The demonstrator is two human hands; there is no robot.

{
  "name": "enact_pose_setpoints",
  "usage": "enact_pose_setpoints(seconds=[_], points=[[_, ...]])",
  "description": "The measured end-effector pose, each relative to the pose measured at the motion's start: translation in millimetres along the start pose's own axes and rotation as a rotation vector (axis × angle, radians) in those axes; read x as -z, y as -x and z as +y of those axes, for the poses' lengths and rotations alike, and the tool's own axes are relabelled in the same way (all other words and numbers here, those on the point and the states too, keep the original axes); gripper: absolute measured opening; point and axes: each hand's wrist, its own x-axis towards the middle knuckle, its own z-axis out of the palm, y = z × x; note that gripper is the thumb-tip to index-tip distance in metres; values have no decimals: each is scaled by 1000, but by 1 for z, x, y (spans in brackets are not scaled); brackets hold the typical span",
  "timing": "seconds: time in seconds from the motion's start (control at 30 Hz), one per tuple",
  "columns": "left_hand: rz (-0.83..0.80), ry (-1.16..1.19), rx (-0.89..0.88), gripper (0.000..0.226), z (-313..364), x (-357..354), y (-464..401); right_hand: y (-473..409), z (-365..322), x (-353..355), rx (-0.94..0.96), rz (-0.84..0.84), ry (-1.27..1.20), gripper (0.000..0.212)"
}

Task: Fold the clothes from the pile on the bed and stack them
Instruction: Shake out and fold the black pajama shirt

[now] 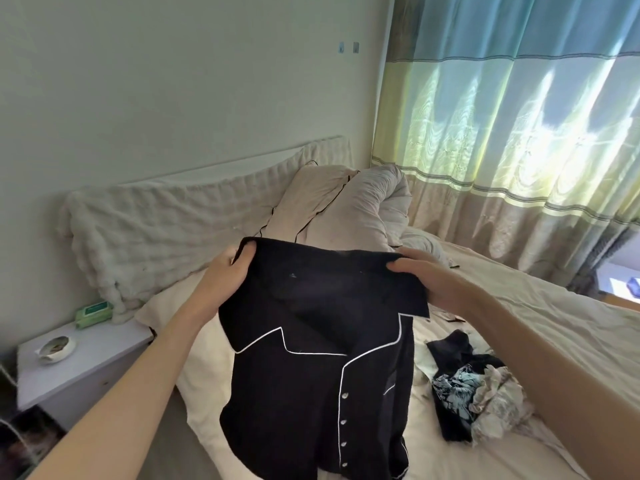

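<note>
My left hand (227, 271) pinches one top corner of the black button-front shirt with white piping (322, 368), thumb over the near face and fingers curled behind the cloth. My right hand (427, 277) grips the opposite corner the same way, fingers folded over the collar edge. Between them the shirt hangs in the air above the cream-sheeted bed (519, 306), its front toward me, collar spread wide, buttons done up down the placket, and the hem running out of the bottom of the view.

The risks I see start at those two grips. Each is only on the shoulder and collar cloth, so if one slips, the shirt will swing sideways and crumple as it comes down. I judge the fabric soft and limp; laid down carelessly, the sleeves, which I can't make out here, may bunch underneath and spoil the fold.

Just to the right lies the small pile of dark and pale patterned clothes (474, 386), rumpled on the sheet. If I lower the shirt too far that way, its edge could land on the pile and tangle with it. The bed's own bedding is wrinkled, so a flat lay needs smoothing. I see no folded stack yet.
</note>
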Motion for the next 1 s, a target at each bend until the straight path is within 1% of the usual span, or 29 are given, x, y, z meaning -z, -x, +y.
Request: enact_pose_setpoints(seconds=[0.07,0.13,0.17,0.27,0.33,0.37,0.4,0.5,0.6,0.67,0.77,0.83,0.9,1.0], points=[[-21,-165,-88,46,0,2,1,5,-7,4,69,10,172,11],[-38,-284,-163,44,0,4,4,10,-14,6,116,12,373,16],[-45,-312,-193,40,1,6,5,13,-18,7,121,-5,422,20],[-71,-286,-230,27,5,12,10,22,-30,10,124,-66,526,27],[-97,-276,-254,24,8,18,12,25,-36,12,124,-98,582,22],[-111,-272,-263,24,10,21,13,25,-39,14,118,-114,598,17],[-125,-262,-269,25,13,25,14,23,-41,16,104,-128,616,17],[-135,-217,-296,30,19,32,16,20,-45,18,42,-163,691,30],[-106,-173,-304,24,23,30,17,21,-46,14,72,-178,692,31],[-103,-167,-295,26,23,29,18,21,-42,11,85,-199,618,34],[-166,-80,-252,29,22,33,21,21,-32,12,104,-184,489,35],[-189,0,-225,27,22,35,23,19,-29,12,156,-150,469,26],[-171,17,-248,20,23,35,23,16,-30,9,214,-89,469,18],[-121,-49,-309,18,27,35,22,9,-35,6,340,25,543,19]])
